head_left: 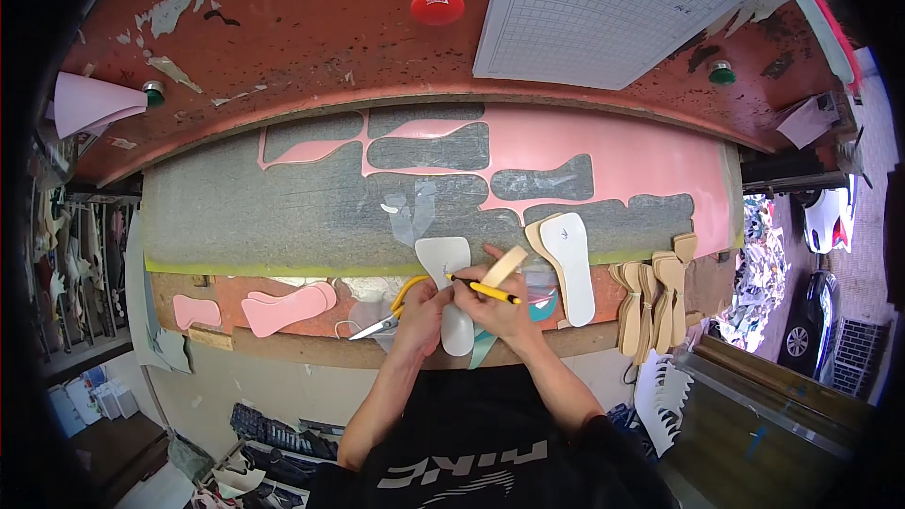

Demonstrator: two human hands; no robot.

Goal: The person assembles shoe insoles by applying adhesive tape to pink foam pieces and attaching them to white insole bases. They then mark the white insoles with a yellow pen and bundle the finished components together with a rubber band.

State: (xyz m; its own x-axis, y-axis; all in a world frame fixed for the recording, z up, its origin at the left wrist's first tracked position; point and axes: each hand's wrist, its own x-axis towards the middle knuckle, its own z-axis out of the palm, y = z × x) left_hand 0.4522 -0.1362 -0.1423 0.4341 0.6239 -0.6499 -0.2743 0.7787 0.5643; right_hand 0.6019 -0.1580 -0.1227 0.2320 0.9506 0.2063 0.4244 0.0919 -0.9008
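At bench edge (pixel 311 343), L hand (pixel 422 319), angled in, held white sole-shaped pc (pixel 457 333) w/ metal scissors (pixel 374 328) alongside. R hand (pixel 501 317) pinched yellow pen (pixel 496 293) (tan tape ring (pixel 509 264) adjoining).

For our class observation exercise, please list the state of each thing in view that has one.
Held white piece: marked, in left hand
Pen: in right hand, tip toward piece
Scissors: blades apparently shut
Pink sheet: partly cut out
Beige pieces: grouped in bundles
Grid paper: written on
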